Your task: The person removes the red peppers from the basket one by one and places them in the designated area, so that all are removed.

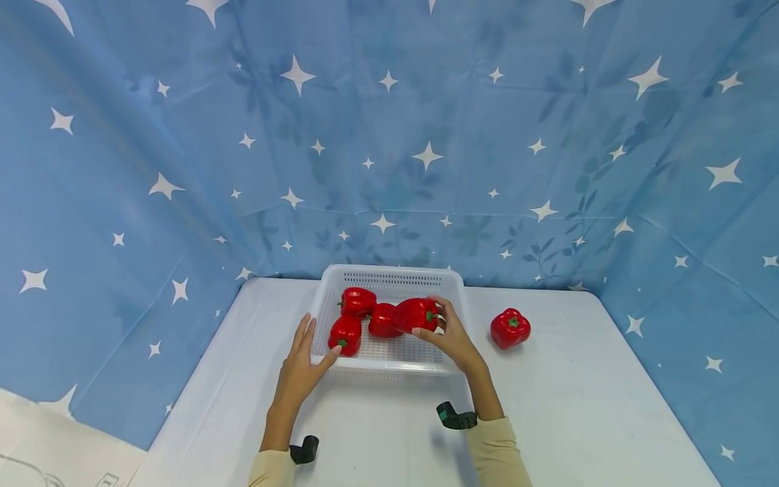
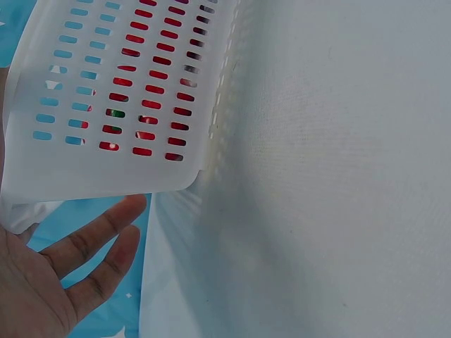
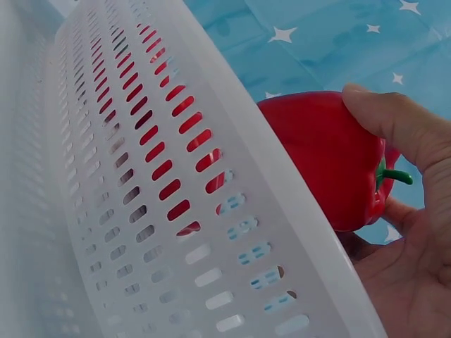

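My right hand (image 1: pixel 455 340) holds a glossy red bell pepper (image 1: pixel 412 315) over the right half of a white slotted plastic basket (image 1: pixel 389 366). Thumb and fingers clasp the pepper from its green-stem end; the right wrist view shows this pepper (image 3: pixel 317 155) just beyond the basket's rim. Three more red bell peppers lie inside: one at the back (image 1: pixel 358 300), one in the middle (image 1: pixel 383 321), and one at the front left (image 1: pixel 345 334). At the basket's front left corner is my left hand (image 1: pixel 298 375), fingers extended along the outside and thumb reaching over the rim.
Another red bell pepper (image 1: pixel 510 329) sits on the white table (image 1: pixel 566 406), right of the basket. A blue curtain with white stars (image 1: pixel 389 135) hangs behind and along both sides. Dark bands with small cameras are on both wrists.
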`<action>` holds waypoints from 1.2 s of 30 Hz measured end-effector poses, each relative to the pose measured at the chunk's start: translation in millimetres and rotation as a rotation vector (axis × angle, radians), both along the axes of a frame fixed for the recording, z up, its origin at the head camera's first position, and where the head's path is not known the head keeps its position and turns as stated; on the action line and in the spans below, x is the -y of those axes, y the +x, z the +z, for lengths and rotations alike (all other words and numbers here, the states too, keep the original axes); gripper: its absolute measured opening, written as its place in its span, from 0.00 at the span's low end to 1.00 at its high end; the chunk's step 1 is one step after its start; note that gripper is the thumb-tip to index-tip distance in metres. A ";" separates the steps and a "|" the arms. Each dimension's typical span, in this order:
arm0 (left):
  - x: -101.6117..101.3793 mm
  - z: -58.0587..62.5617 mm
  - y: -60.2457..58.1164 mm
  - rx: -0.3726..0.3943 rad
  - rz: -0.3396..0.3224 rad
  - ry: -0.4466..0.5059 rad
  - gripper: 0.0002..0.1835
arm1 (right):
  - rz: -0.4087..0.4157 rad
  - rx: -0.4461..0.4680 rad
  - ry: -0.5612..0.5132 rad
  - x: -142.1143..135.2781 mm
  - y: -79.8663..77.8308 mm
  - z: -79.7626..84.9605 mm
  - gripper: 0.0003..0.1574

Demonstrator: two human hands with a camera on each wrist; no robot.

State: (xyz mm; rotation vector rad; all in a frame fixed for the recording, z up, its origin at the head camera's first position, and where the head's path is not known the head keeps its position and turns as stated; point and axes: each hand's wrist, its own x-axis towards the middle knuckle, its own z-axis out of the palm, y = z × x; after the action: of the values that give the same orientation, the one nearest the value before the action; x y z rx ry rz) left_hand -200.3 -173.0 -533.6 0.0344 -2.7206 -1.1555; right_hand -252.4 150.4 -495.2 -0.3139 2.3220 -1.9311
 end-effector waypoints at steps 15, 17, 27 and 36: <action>0.8 -0.1 -0.5 -0.009 -0.001 -0.006 0.52 | -0.019 -0.088 -0.057 -8.5 5.5 7.8 0.53; 0.6 0.0 -0.6 -0.010 0.001 -0.002 0.52 | -0.032 -0.091 -0.062 -10.9 6.1 9.2 0.53; 0.4 0.4 0.5 0.016 -0.004 -0.004 0.53 | -0.112 -0.049 -0.060 -24.6 13.2 11.1 0.54; -0.3 0.8 0.3 0.004 -0.002 -0.006 0.51 | -0.167 -0.050 -0.144 -32.5 22.1 20.6 0.48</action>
State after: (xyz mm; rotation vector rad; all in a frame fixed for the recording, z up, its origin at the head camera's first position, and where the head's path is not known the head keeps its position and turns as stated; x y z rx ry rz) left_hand -200.0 -172.6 -532.8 0.0334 -2.7280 -1.1483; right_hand -230.3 183.0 -474.5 -0.1880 2.3116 -2.1985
